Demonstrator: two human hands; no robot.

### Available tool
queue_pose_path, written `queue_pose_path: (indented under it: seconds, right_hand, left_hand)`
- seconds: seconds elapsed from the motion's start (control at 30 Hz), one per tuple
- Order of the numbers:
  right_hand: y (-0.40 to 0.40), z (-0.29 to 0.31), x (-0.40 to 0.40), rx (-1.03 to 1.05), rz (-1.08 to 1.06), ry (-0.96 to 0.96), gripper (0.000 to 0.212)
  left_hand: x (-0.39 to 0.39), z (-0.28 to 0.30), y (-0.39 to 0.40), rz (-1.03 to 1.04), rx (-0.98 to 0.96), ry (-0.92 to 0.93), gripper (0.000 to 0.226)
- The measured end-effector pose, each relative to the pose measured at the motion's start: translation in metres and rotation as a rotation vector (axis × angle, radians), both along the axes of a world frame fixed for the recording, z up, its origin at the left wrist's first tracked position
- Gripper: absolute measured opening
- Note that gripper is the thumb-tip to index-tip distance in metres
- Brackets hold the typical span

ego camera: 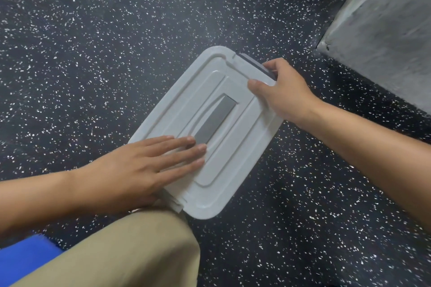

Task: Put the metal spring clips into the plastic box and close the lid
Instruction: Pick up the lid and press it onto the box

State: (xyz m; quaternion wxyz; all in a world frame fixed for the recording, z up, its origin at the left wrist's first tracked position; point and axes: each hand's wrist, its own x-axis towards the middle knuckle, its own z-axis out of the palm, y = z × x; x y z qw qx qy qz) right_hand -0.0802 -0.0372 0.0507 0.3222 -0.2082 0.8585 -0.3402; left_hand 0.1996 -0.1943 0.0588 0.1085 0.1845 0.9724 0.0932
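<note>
A white plastic box point(235, 170) sits on the dark speckled floor with its lid down on top; a grey handle point(215, 119) lies flat in the lid's middle. My left hand point(140, 168) rests flat on the lid's near-left part, fingers spread, fingertips touching the handle's end. My right hand point(282, 93) grips the far-right end of the box, thumb on the lid and fingers curled over the grey latch point(253, 63). No metal spring clips are visible; the box's inside is hidden by the lid.
Dark speckled floor point(116, 42) surrounds the box. A grey concrete wall or block point(384, 30) stands at the right rear. My knee in tan trousers point(130, 251) is just below the box, and a blue object point(25, 256) lies at the lower left.
</note>
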Motion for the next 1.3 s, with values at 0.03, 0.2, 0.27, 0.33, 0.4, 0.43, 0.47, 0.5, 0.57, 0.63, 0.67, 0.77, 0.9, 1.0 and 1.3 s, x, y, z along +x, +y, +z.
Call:
queue_pose_path:
  seconds: [0.03,0.2,0.27,0.33,0.4,0.43,0.47,0.5,0.57,0.63,0.67,0.77,0.9,1.0,1.3]
  right_hand:
    - [0.001,-0.001,0.001,0.014,0.020,0.020,0.044]
    - [0.000,-0.002,0.002,0.026,0.043,0.074,0.042]
    - [0.000,-0.004,0.004,0.000,0.032,0.112,0.038]
    - [0.001,-0.006,0.008,-0.025,0.033,0.177,0.035]
    - [0.003,-0.008,0.013,-0.054,0.042,0.232,0.033]
    - [0.003,-0.009,0.014,-0.077,0.036,0.247,0.033]
    - [0.004,-0.010,0.014,-0.102,0.028,0.258,0.034]
    - [0.005,-0.011,0.015,-0.126,0.022,0.272,0.036]
    - [0.006,-0.014,0.015,-0.156,0.021,0.292,0.039]
    - [0.007,-0.015,0.015,-0.166,0.015,0.287,0.043]
    - [0.009,-0.015,0.013,-0.165,0.012,0.271,0.044]
    - [0.013,-0.012,0.005,-0.170,0.006,0.121,0.047]
    - [0.044,0.000,-0.018,-0.124,0.012,-0.035,0.042]
    - [0.089,0.015,-0.030,-0.031,0.056,-0.065,0.031]
    - [0.205,-0.007,0.013,0.121,-0.029,-0.315,0.011]
  left_hand:
    - [-0.003,0.001,-0.001,-0.003,0.007,-0.003,0.089]
    - [-0.013,0.006,-0.008,-0.046,-0.001,-0.024,0.083]
    - [-0.019,0.014,-0.005,0.003,0.067,-0.025,0.066]
    - [-0.031,0.022,0.005,0.055,0.150,-0.021,0.050]
    - [-0.047,0.022,0.021,0.100,0.181,0.007,0.043]
    - [-0.055,0.020,0.030,0.123,0.198,0.030,0.042]
    - [-0.064,0.018,0.042,0.135,0.216,0.056,0.041]
    - [-0.072,0.016,0.053,0.133,0.234,0.079,0.038]
    - [-0.088,0.012,0.077,0.094,0.278,0.110,0.032]
    - [-0.101,0.007,0.095,0.013,0.335,0.111,0.029]
    - [-0.107,0.002,0.101,-0.039,0.343,0.111,0.029]
    - [-0.115,-0.011,0.107,-0.140,0.314,0.149,0.030]
    - [-0.131,-0.019,0.115,-0.196,0.269,0.171,0.034]
    - [-0.145,-0.023,0.121,-0.199,0.277,0.094,0.035]
    - [-0.153,-0.039,0.124,-0.185,0.241,0.089,0.039]
